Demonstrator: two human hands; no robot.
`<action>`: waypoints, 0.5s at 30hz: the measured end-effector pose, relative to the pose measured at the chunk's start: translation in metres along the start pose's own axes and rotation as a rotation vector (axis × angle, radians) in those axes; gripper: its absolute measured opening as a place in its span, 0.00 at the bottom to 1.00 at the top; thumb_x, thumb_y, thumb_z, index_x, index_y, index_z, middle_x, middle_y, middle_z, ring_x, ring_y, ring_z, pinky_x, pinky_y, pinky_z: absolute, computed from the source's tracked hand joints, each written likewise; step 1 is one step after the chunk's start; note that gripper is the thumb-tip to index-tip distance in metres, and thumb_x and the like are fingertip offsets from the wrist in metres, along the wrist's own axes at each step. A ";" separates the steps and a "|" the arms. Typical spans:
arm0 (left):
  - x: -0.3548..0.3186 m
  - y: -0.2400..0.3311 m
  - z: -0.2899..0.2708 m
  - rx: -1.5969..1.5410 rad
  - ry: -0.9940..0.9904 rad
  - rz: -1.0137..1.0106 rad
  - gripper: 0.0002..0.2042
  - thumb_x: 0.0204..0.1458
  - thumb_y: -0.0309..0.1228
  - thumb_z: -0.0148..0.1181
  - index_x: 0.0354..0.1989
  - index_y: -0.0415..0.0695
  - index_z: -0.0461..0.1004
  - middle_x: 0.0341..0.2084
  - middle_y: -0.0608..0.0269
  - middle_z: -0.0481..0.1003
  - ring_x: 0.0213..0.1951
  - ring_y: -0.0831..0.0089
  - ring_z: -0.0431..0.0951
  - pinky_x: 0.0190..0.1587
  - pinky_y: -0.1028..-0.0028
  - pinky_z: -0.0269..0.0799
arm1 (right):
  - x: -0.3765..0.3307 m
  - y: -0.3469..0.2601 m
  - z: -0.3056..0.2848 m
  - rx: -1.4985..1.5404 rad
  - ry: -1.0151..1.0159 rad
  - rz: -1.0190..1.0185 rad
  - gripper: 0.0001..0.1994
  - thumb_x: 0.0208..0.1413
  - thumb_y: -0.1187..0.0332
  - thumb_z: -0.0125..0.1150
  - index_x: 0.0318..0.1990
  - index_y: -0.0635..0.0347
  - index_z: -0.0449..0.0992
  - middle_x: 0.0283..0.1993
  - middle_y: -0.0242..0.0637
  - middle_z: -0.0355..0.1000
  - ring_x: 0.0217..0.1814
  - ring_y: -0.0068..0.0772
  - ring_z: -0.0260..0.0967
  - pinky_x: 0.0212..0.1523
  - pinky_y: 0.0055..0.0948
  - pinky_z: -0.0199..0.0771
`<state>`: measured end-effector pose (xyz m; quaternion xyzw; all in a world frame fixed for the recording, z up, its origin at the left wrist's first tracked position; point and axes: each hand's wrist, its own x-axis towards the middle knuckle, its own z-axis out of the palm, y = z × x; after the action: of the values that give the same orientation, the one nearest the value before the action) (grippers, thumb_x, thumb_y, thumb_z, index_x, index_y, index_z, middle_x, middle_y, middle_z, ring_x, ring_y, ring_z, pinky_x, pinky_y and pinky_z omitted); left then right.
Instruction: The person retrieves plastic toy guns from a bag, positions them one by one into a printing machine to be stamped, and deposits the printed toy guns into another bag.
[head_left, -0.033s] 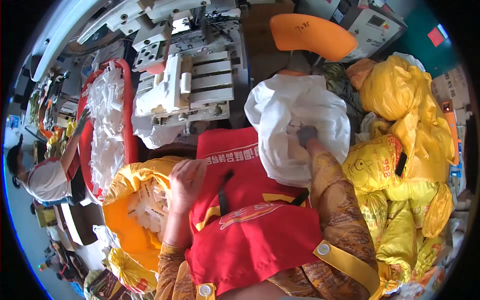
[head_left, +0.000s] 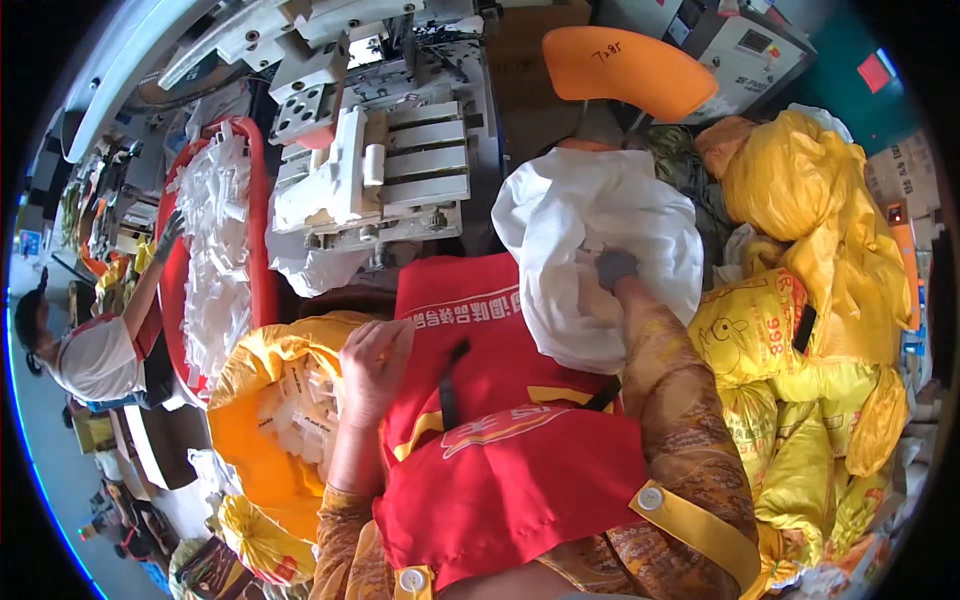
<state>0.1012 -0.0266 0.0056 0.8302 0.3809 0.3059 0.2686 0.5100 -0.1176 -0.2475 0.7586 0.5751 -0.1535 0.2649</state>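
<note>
My right hand point(head_left: 616, 268), in a dark grey glove, reaches down into a wide-mouthed white sack point(head_left: 540, 310). Its fingers look curled, and anything in them is too small to make out against the pale inside. My left hand point(head_left: 374, 362) is bare and raised beside the red apron point(head_left: 500, 490) on my lap. The fingers there are bent together, and whatever they may hold is hidden. Just left of that wrist stands an open orange-yellow bag point(head_left: 235, 430) with many small white printed pieces point(head_left: 300, 415) inside.
Ahead stands a machine with a slotted white fixture point(head_left: 425, 155). A red tub point(head_left: 262, 290) of white plastic pieces is at left, with another person point(head_left: 95, 355) reaching toward it. Stuffed yellow bags point(head_left: 790, 180) pile up at right. An orange chair back point(head_left: 630, 75) rises beyond the sack.
My right hand has shifted slightly inside the white sack. My left hand stays almost where it was. The other person's hand at the red tub has moved a little.
</note>
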 end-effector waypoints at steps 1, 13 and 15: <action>-0.002 -0.001 -0.002 -0.003 -0.028 -0.049 0.02 0.44 0.22 0.60 0.27 0.38 0.75 0.21 0.56 0.75 0.25 0.61 0.75 0.30 0.70 0.70 | -0.002 0.003 -0.010 0.081 0.135 0.021 0.13 0.50 0.64 0.50 0.41 0.53 0.77 0.45 0.41 0.72 0.48 0.39 0.71 0.45 0.41 0.72; 0.013 0.014 0.041 -0.239 -0.136 -0.005 0.03 0.45 0.23 0.59 0.27 0.37 0.75 0.23 0.53 0.76 0.28 0.58 0.77 0.31 0.69 0.73 | -0.083 0.023 -0.051 1.905 0.190 0.002 0.25 0.49 0.70 0.59 0.56 0.61 0.64 0.36 0.31 0.69 0.33 0.20 0.67 0.31 0.22 0.71; 0.018 0.018 0.047 -0.218 -0.168 0.036 0.03 0.44 0.24 0.60 0.26 0.38 0.75 0.23 0.53 0.75 0.27 0.58 0.77 0.30 0.68 0.73 | -0.081 0.005 -0.025 2.059 0.047 0.224 0.23 0.53 0.63 0.55 0.57 0.57 0.64 0.34 0.33 0.70 0.31 0.23 0.67 0.30 0.24 0.72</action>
<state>0.1527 -0.0323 -0.0085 0.8254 0.3068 0.2795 0.3828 0.4889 -0.1682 -0.1821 0.6697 0.0964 -0.5306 -0.5105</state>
